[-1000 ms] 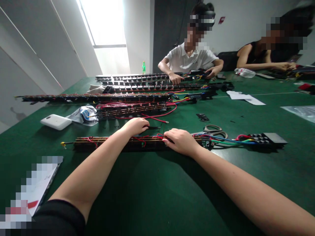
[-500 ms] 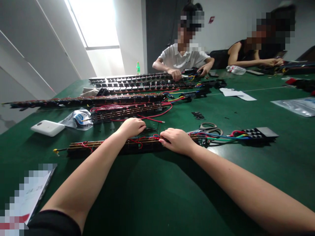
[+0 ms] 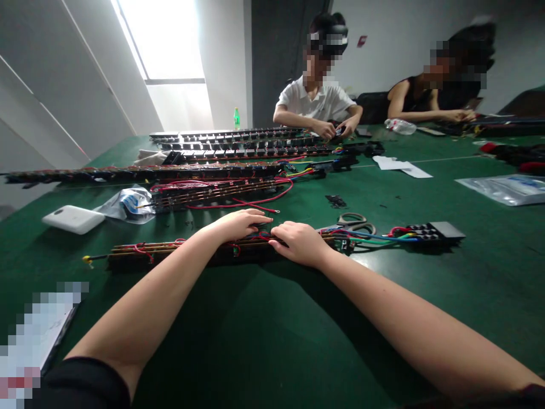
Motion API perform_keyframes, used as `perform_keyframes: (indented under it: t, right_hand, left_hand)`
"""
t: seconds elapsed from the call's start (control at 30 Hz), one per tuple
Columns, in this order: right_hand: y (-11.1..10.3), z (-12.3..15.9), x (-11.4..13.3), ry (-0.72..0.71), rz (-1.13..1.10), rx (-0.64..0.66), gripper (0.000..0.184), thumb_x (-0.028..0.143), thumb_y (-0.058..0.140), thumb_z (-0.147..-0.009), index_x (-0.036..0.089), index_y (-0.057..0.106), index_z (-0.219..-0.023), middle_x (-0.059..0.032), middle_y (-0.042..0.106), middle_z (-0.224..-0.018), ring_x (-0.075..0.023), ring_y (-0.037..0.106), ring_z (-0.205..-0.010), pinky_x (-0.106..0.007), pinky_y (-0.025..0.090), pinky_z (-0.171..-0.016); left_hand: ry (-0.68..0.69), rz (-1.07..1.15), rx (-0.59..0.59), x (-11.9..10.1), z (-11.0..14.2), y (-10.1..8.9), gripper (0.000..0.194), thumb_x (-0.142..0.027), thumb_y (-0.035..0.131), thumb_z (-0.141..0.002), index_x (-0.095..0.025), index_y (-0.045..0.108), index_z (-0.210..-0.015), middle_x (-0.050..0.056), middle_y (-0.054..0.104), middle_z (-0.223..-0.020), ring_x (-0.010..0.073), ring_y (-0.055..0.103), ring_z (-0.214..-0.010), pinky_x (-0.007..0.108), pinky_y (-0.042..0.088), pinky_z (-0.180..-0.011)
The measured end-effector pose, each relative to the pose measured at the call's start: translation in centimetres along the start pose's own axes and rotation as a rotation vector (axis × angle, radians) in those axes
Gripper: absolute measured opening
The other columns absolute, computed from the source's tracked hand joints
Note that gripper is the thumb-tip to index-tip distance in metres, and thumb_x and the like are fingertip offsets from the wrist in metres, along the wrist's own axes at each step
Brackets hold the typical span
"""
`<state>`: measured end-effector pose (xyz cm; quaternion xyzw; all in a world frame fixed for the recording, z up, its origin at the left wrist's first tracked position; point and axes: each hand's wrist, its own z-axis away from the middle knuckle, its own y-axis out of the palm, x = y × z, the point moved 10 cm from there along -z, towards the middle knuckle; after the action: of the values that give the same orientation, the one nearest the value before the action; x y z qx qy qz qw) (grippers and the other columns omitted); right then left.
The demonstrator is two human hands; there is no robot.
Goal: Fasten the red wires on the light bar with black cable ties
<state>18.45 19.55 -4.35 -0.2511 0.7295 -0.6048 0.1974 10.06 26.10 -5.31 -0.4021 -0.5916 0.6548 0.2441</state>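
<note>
A long dark strip assembly (image 3: 149, 257) with brass-coloured rods and red wires lies across the table in front of me. My left hand (image 3: 238, 225) is over its far edge, fingers reaching right and drawn together by a thin dark strand (image 3: 271, 223). My right hand (image 3: 300, 243) rests on the assembly, thumb and fingers curled closed beside a loop of red wire (image 3: 260, 236). The fingertips of both hands almost meet; what they pinch is too small to make out. Scissors (image 3: 369, 228) with grey handles lie behind the assembly, and blue and green cables lead to a black block (image 3: 426, 234).
More wired strips (image 3: 213, 196) lie across the green table (image 3: 272, 329) beyond my hands. A white case (image 3: 73, 219), a plastic bag (image 3: 125, 205), small black pieces (image 3: 336, 201) and paper (image 3: 402, 166) are around. Two people sit opposite, hands on similar parts.
My left hand has moved right, its fingers now extended toward my right hand. My right hand stays on the assembly. The co-worker in white has brought both hands together. The view has shifted slightly.
</note>
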Motion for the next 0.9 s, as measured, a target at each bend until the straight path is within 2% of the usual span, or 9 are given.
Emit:
perform_keyframes:
  t: [0.13,0.37,0.53,0.73,0.9]
  right_hand:
    - [0.0,0.0,0.0,0.006,-0.003,0.007,0.03,0.039,0.062,-0.099,0.016,0.065,-0.117,-0.0074,0.069,-0.115,-0.0191,0.068,-0.1,-0.041,0.059,-0.088]
    - [-0.5,0.1,0.3,-0.002,-0.012,-0.021,0.028,0.04,0.061,-0.099,0.015,0.066,-0.11,-0.0053,0.069,-0.106,-0.017,0.068,-0.093,-0.038,0.058,-0.085]
    - [-0.9,0.3,0.4,0.009,-0.021,-0.05,0.027,0.039,0.052,-0.102,0.017,0.067,-0.099,-0.0064,0.071,-0.091,-0.0194,0.065,-0.087,-0.032,0.047,-0.077]
    - [-1.1,0.5,0.4,0.014,-0.028,-0.075,0.029,0.041,0.049,-0.102,0.019,0.067,-0.095,-0.0079,0.072,-0.089,-0.0206,0.062,-0.084,-0.031,0.037,-0.072]
    - [-1.3,0.6,0.5,-0.004,-0.025,-0.112,0.029,0.041,0.048,-0.103,0.019,0.067,-0.097,-0.0081,0.072,-0.089,-0.0209,0.062,-0.084,-0.031,0.038,-0.073]
  left_hand:
    - [0.035,0.04,0.023,0.8,-0.1,0.7,0.044,-0.018,0.058,-0.094,-0.027,0.066,-0.136,0.005,0.062,-0.146,0.0174,0.058,-0.136,0.031,0.043,-0.119]
    - [0.023,0.054,0.015,1.2,0.0,0.5,0.037,-0.02,0.063,-0.09,-0.024,0.072,-0.127,0.007,0.069,-0.134,0.0202,0.063,-0.127,0.034,0.046,-0.115]
    - [-0.045,0.064,-0.008,1.7,0.5,0.0,0.041,-0.016,0.062,-0.087,-0.025,0.071,-0.125,0.006,0.072,-0.126,0.0206,0.068,-0.114,0.032,0.052,-0.103]
    - [-0.168,0.091,-0.08,2.6,1.0,-0.5,0.038,-0.016,0.059,-0.086,-0.025,0.071,-0.121,0.002,0.076,-0.1,0.0175,0.07,-0.091,0.027,0.054,-0.084]
    - [-0.239,0.143,-0.193,3.0,1.4,-1.5,0.034,-0.02,0.061,-0.087,-0.023,0.071,-0.12,0.002,0.075,-0.093,0.0186,0.068,-0.087,0.03,0.052,-0.084]
